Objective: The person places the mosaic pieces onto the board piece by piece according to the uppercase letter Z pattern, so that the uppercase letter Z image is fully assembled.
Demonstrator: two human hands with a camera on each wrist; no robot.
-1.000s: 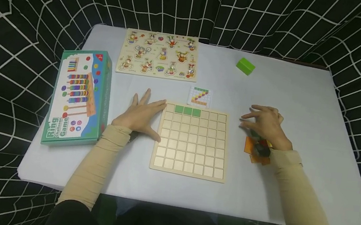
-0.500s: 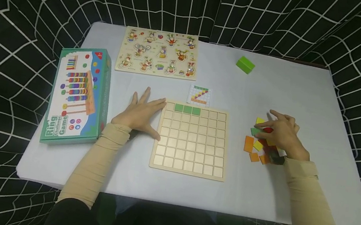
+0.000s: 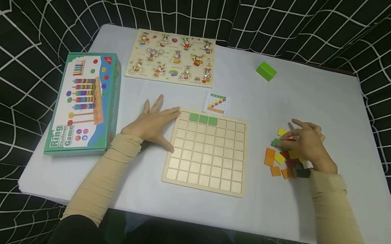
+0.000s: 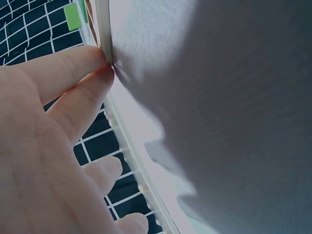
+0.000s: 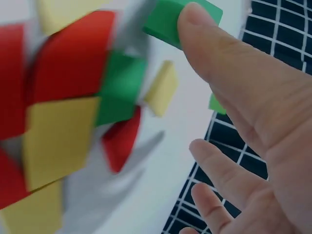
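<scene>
My left hand (image 3: 151, 124) lies spread at the left edge of a wooden grid board (image 3: 208, 152). Its index finger touches the board's upper left corner, and the thumb tip rests at the left side. In the left wrist view, fingertips (image 4: 100, 61) meet the board's edge. Three green tiles (image 3: 203, 119) sit side by side in the top row. At the loose tiles on the right, my right hand (image 3: 306, 141) pinches a green square tile (image 5: 168, 22), its thumb on top in the right wrist view. Red tiles (image 5: 73, 58), yellow tiles (image 5: 61, 141) and another green tile (image 5: 121, 87) lie nearby.
Behind the board lies a small pattern card (image 3: 216, 104). Farther back are a picture puzzle board (image 3: 172, 59) and a green block (image 3: 266, 71). A ring game box (image 3: 84, 103) stands at the left. Orange tiles (image 3: 270, 157) lie right of the board. Black netting surrounds the table.
My right hand has moved rightward and down onto the loose tiles, uncovering several of them, and now pinches a green one. My left hand has stayed at the board.
</scene>
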